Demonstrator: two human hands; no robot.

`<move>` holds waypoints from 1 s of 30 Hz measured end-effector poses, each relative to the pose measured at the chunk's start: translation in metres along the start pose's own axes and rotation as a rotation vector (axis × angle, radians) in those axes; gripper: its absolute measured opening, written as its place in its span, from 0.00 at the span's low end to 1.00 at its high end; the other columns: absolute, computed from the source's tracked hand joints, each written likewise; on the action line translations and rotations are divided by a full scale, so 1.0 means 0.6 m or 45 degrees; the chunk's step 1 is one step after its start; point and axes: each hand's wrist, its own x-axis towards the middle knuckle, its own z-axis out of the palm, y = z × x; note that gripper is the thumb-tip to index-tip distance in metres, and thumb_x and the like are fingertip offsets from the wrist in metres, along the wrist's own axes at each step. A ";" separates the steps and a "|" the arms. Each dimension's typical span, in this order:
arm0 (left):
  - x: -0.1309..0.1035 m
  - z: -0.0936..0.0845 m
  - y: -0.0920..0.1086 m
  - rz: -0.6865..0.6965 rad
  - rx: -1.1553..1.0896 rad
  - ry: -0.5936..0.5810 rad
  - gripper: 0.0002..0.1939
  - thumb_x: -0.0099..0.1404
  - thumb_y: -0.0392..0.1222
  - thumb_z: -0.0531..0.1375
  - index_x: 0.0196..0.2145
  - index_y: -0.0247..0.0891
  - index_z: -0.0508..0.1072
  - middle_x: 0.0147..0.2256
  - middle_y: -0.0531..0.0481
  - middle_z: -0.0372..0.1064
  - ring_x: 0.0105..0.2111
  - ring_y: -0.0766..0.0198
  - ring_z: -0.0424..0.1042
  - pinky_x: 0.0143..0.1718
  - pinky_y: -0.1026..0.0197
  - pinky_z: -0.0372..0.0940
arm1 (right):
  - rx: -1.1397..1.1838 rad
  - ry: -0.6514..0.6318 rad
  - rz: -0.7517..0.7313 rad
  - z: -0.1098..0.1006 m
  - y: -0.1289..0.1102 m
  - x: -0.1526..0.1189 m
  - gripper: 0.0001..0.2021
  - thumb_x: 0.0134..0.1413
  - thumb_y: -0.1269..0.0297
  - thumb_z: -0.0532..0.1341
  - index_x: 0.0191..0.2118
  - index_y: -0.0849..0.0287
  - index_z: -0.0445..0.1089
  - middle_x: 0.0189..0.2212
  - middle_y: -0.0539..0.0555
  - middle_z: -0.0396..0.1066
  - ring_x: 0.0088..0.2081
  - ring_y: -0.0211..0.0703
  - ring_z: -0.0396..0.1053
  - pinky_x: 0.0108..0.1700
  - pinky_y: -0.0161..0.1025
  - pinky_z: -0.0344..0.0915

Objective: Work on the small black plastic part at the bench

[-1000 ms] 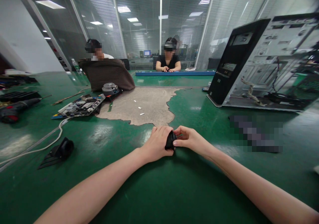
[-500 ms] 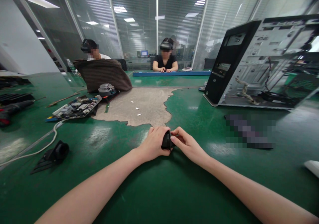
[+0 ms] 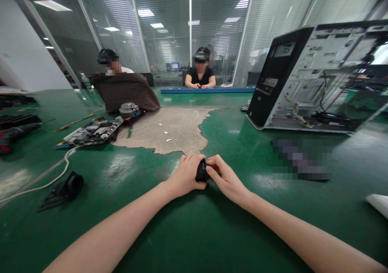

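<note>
Just in front of me, a small black part (image 3: 201, 171) is held low over the green tabletop (image 3: 188, 232); its kind is not clear. My left hand (image 3: 185, 175) wraps round its left side, with the thumb beneath. Against its right edge, my right hand (image 3: 226, 176) presses bent fingertips and thumb. What exactly the right fingertips pinch is hidden by the hand. Beyond both hands lies a bare greyish patch (image 3: 178, 123) of the table with several small white scraps on it.
An opened computer case (image 3: 273, 79) stands at the right. To the left are a circuit board (image 3: 93, 131), a white cable (image 3: 65, 166) and a black duct-like plastic part (image 3: 71, 186). A long blue bar (image 3: 209, 90) lies across the far side, where two people sit.
The right fingers have shifted slightly at the edge of the black part. My left hand keeps its grip, nearly still.
</note>
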 end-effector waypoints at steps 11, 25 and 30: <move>0.001 -0.002 0.002 -0.004 -0.002 -0.018 0.31 0.45 0.40 0.61 0.46 0.39 0.54 0.43 0.47 0.61 0.44 0.56 0.60 0.43 0.56 0.51 | 0.160 -0.122 0.108 -0.003 -0.007 -0.007 0.07 0.55 0.66 0.50 0.41 0.57 0.57 0.35 0.51 0.62 0.37 0.39 0.63 0.41 0.39 0.62; 0.000 -0.003 0.002 0.000 0.014 -0.012 0.30 0.46 0.40 0.61 0.46 0.39 0.55 0.43 0.46 0.62 0.44 0.55 0.61 0.43 0.55 0.51 | 0.244 -0.084 0.165 -0.003 0.002 -0.001 0.06 0.56 0.64 0.50 0.39 0.58 0.58 0.33 0.51 0.62 0.35 0.38 0.64 0.40 0.39 0.62; -0.001 -0.002 0.001 0.002 -0.003 -0.004 0.31 0.45 0.40 0.61 0.47 0.39 0.54 0.43 0.47 0.61 0.44 0.56 0.60 0.43 0.56 0.51 | 0.254 -0.144 0.052 -0.011 -0.003 -0.007 0.07 0.54 0.66 0.53 0.40 0.57 0.57 0.36 0.51 0.61 0.40 0.39 0.63 0.46 0.40 0.60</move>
